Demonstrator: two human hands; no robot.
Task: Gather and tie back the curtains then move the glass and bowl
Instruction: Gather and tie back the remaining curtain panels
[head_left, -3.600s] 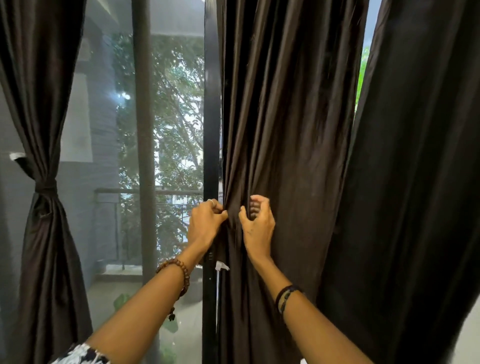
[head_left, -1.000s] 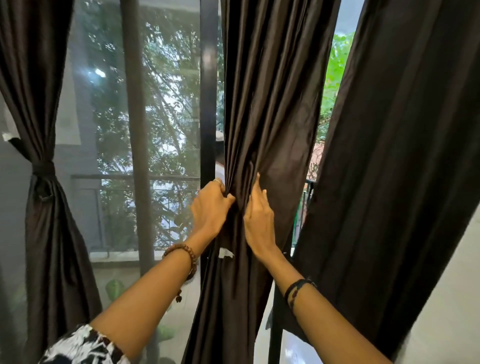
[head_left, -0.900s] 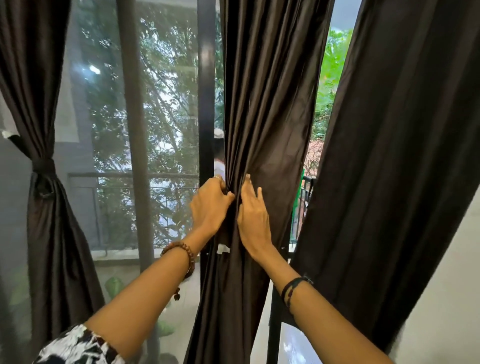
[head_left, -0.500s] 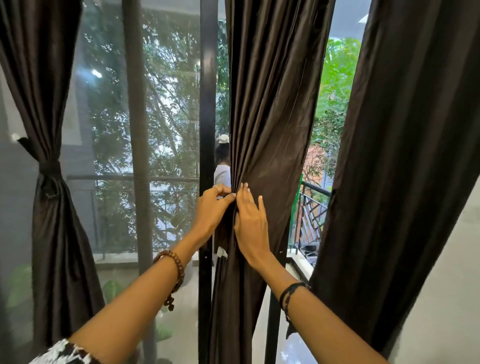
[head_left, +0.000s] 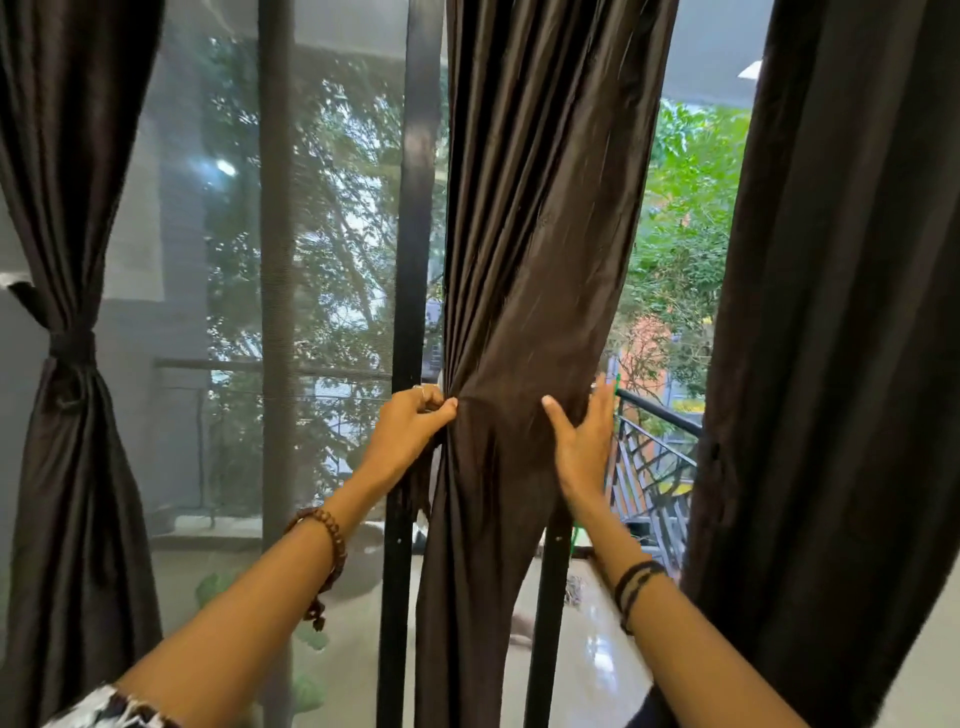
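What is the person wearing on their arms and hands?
The left hand has a ring on one finger, and its wrist wears a brown wooden bead bracelet with a small dangling bit. A black-and-white patterned sleeve shows near that elbow. The right hand wears nothing that shows; its wrist has dark cord bands. Both forearms are bare.

The dark brown satin-like cloth curtain (head_left: 524, 291) has a soft sheen and fine pleats. The black metal door frame (head_left: 410, 270) looks smooth and semi-matt. The brown wooden bead bracelet (head_left: 332, 540) is polished; the pale floor (head_left: 587, 670) is glossy.
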